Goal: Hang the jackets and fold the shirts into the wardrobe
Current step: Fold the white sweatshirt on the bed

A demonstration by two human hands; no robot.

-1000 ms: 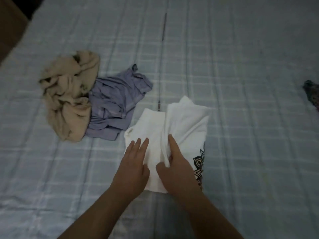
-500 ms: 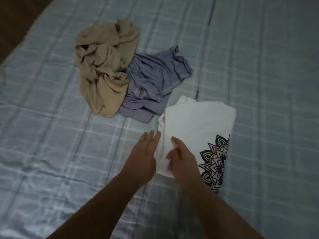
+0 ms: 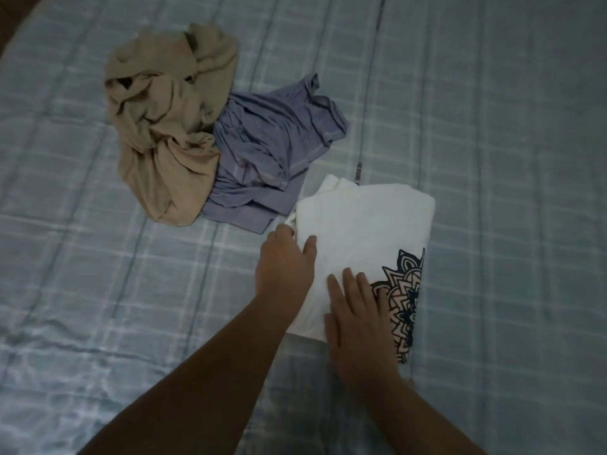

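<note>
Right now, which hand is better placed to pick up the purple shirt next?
The left hand, I think. It lies at the white shirt's left edge, nearest the crumpled purple shirt. The right hand rests flat on the white shirt, farther away.

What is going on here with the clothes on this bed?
A person is folding a white shirt with a dark printed pattern on a checked bedsheet. The right hand lies flat on it; the left hand touches its left edge. A tan garment and a purple garment lie crumpled beside it, unfolded.
</note>
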